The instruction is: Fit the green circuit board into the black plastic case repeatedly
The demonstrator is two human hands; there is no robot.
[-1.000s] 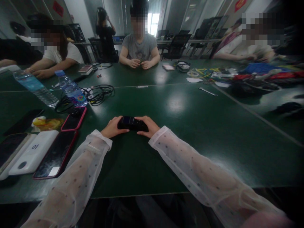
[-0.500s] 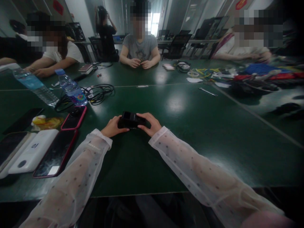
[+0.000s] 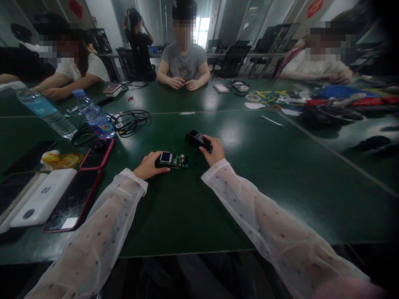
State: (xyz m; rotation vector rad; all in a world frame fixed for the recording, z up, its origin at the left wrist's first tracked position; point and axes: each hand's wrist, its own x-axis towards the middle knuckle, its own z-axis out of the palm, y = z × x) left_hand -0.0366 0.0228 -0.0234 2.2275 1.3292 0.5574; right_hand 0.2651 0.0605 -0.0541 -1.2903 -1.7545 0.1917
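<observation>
My left hand [image 3: 151, 165] grips one end of a small circuit board [image 3: 178, 161] with a little white-framed screen [image 3: 166, 157] on it. The board's green, chip-covered side faces up, and a black part shows under it near my palm. Up and to the right, my right hand [image 3: 213, 150] is closed on a black plastic cover [image 3: 197, 139]. This cover is held apart from the board, tilted, over the green table [image 3: 174, 207]. Its underside is hidden.
At left lie a red-edged phone [image 3: 75, 199], a white power bank [image 3: 43, 197], a pink-cased phone [image 3: 97, 155] and a yellow packet [image 3: 62, 160]. Two water bottles [image 3: 95, 116] stand behind, beside black cables [image 3: 134, 122]. A wrench [image 3: 272, 121] lies right. Several people sit around the table.
The black cover has come off the device. My right hand has moved it up and to the right, and the circuit board with the screen now shows in my left hand.
</observation>
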